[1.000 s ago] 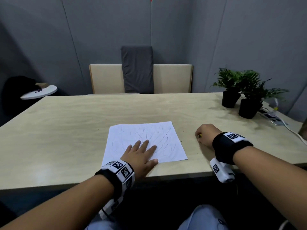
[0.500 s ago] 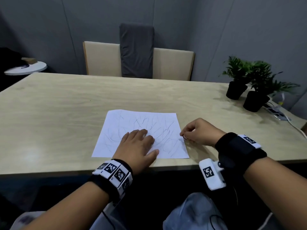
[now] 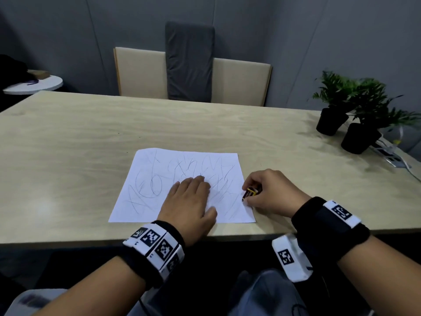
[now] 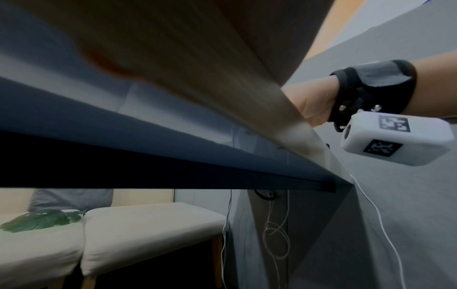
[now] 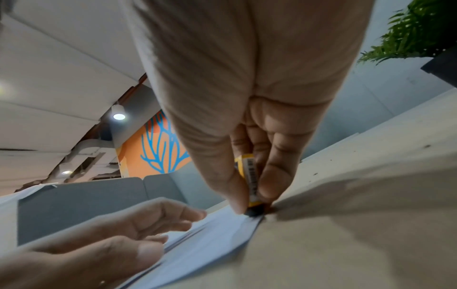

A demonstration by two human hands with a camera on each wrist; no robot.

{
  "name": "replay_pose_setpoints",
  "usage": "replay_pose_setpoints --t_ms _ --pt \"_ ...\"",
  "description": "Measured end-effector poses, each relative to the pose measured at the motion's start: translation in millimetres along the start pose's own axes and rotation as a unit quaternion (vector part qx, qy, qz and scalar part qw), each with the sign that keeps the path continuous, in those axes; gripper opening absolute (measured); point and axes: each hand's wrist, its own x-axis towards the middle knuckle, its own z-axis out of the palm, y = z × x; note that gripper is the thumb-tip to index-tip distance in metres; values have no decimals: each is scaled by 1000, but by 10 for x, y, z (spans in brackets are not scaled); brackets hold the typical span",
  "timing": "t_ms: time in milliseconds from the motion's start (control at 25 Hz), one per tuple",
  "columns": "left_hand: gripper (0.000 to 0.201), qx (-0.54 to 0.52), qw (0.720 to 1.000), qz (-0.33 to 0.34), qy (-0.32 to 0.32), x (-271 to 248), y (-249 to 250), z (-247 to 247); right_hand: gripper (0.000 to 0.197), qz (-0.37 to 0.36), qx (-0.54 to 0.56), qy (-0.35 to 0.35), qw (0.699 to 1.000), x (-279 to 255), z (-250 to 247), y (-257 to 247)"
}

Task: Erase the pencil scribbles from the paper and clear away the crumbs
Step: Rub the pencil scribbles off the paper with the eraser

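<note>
A white sheet of paper (image 3: 182,174) covered in pencil scribbles lies near the front edge of the wooden table (image 3: 91,137). My left hand (image 3: 190,197) presses flat on the sheet's lower middle, fingers straight. My right hand (image 3: 266,192) pinches a small eraser (image 3: 249,192) in a yellow and black sleeve, its dark tip down on the paper's right edge. In the right wrist view the eraser (image 5: 251,181) sits between thumb and fingers, touching the paper (image 5: 210,238), with the left hand (image 5: 118,230) beside it. The left wrist view shows only the table's edge and underside.
Two potted plants (image 3: 355,115) stand at the table's far right, with a cable and power strip (image 3: 391,156) behind them. A beige bench with a grey cushion (image 3: 190,62) faces me across the table. A small white round table (image 3: 34,84) stands at the far left.
My right hand has come left from the bare table to the paper's right edge, and the eraser now shows in its fingers. The left hand stays flat on the sheet.
</note>
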Motion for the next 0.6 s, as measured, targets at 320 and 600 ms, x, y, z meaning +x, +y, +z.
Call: replay_pose_setpoints --t_ms 320,600 --pt "74 53 996 14 -74 97 158 92 30 -16 7 12 1000 -37 132 82" --pt "67 26 997 29 -63 122 175 90 35 -17 24 23 999 -59 103 91"
